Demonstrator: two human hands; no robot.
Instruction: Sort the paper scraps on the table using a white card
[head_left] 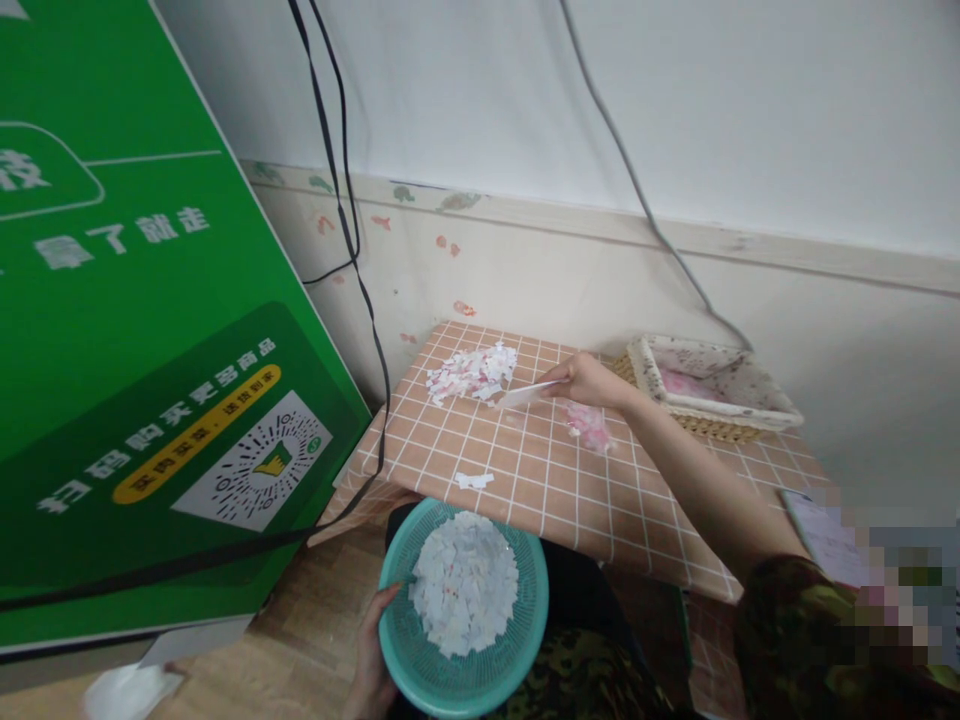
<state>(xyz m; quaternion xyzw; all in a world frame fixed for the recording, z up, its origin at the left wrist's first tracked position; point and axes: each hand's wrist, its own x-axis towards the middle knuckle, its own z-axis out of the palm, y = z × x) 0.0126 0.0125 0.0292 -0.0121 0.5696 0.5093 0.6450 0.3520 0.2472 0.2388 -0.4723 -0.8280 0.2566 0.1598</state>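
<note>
My left hand (373, 650) grips the left side of a round teal plastic basket (536, 640), its thumb at the rim. A heap of small white paper scraps (465, 585) fills the middle of the basket. Over the table, my right hand (589, 381) is closed on a thin, flat white card-like piece (525, 394), which points left. Just beyond its tip lies a loose pile of white and pinkish scraps (472, 372). Beneath my right forearm is a smaller patch of pink bits (591, 428). A few white strips (474, 481) lie near the table's front edge.
A checked brown cloth covers the table (540, 490) against the wall. At its back right stands a cloth-lined wicker basket (712, 425) with pink material inside. A large green sign panel (150, 330) rises at left; a black strap (379, 400) hangs beside the table.
</note>
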